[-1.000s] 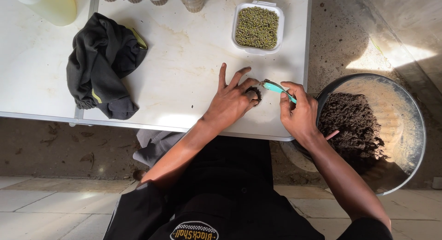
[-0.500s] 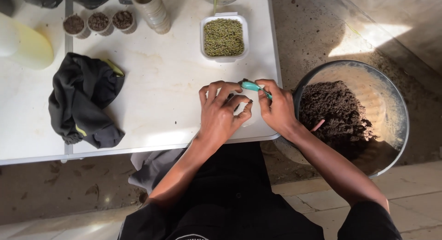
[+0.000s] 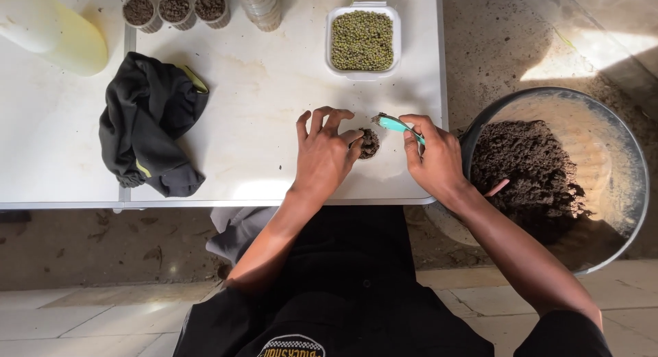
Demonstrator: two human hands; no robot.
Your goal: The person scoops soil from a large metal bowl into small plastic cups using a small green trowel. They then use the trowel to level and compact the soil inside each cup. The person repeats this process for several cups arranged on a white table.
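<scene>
Seen from the head camera, the left hand (image 3: 327, 155) rests on the white counter (image 3: 274, 90) with its fingers spread and curled around a small cup of soil (image 3: 368, 143), gripping it from the left side. The right hand (image 3: 433, 158) pinches a teal spoon (image 3: 396, 125) between thumb and fingers, and the spoon's tip sits just above the cup's rim. The cup stands near the counter's front right corner.

Behind the hands, a white tub of green beans (image 3: 362, 40) sits on the counter. Three more small cups of soil (image 3: 175, 7) line the far edge, near a stack of clear cups (image 3: 259, 4). A black cloth (image 3: 151, 124) lies crumpled to the left, below a pale yellow bottle (image 3: 55, 31). To the right, off the counter, a large round basin (image 3: 617, 165) on the ground holds dark soil (image 3: 528, 168).
</scene>
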